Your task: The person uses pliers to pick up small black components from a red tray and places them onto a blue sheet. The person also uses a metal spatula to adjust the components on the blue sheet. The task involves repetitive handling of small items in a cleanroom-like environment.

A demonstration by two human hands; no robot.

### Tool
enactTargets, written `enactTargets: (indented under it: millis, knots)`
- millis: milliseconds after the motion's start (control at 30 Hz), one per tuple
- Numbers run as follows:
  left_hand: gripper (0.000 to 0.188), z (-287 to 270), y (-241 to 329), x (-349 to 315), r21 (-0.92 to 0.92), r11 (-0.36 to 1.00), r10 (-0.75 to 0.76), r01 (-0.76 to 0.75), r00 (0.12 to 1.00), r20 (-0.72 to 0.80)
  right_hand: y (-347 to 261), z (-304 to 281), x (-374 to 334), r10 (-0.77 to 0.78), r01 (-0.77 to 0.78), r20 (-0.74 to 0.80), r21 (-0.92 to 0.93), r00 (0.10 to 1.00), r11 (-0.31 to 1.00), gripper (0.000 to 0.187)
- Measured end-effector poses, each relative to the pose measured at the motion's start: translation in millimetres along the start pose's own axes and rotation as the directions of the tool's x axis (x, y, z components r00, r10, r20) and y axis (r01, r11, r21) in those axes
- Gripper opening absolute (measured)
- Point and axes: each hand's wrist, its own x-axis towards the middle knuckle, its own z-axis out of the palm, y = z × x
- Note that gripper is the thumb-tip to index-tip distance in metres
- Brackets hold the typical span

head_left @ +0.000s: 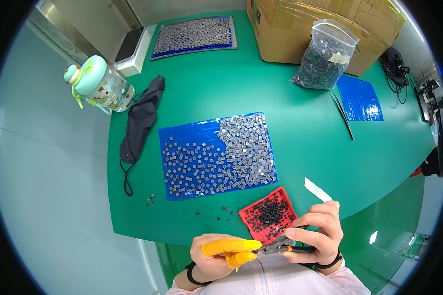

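My right hand (324,235) grips a pair of hand pliers (275,246) with black-and-orange handles, at the front edge of the table. On my left hand (209,253), yellow finger cots cover the thumb and a finger. Those fingertips pinch together on a tiny dark part (255,251) right at the pliers' jaws; most of it is hidden. Just beyond both hands lies a tilted red tray (249,227), scattered with small black parts (270,211). Past it is a blue sheet (194,132) bearing many small square grey pieces (246,150), densest on its right.
On the green table (202,88) are loose bits (225,208), a white strip (317,190), tweezers (343,118), and a blue film (360,98). Farther back are a filled clear bag (325,56), a cardboard box (280,29), and a loaded tray (194,35). A dark cloth mask (142,120) and bottle (106,86) stay left.
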Motion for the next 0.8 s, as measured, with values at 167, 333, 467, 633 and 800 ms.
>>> enactTargets:
  millis: [167, 333, 467, 633, 800]
  knots:
    - [0.023, -1.3, -0.9, -0.2, -0.083, 0.990, -0.110, 0.115, 0.992, 0.065, -1.4, 0.2, 0.3, 0.014, -0.014, -0.016, 0.005, 1.000, 1.000, 0.045]
    - [0.023, 8.4, -0.1, -3.1, -0.357, 0.930, -0.104, 0.088, 0.994, -0.026, -1.0, 2.7, 3.1, 0.041, -0.040, -0.013, 0.052, 0.999, 0.998, 0.045]
    - [0.024, 0.7, -5.8, -1.8, -0.135, 0.991, 0.027, -0.025, 1.000, 0.016, -1.8, 5.5, 3.7, 0.054, -0.053, -0.009, 0.097, 0.998, 0.994, 0.045]
    - [0.023, -2.9, -3.4, 0.1, 0.009, 0.997, 0.071, -0.072, 0.997, 0.028, -2.4, 5.2, 3.4, 0.055, -0.055, 0.001, 0.107, 0.998, 0.993, 0.045]
    - [0.024, -5.3, -5.7, -6.7, -0.107, 0.992, -0.063, 0.066, 0.998, 0.029, -4.3, 3.6, 4.2, 0.031, -0.028, -0.025, 0.087, 0.999, 0.996, 0.045]
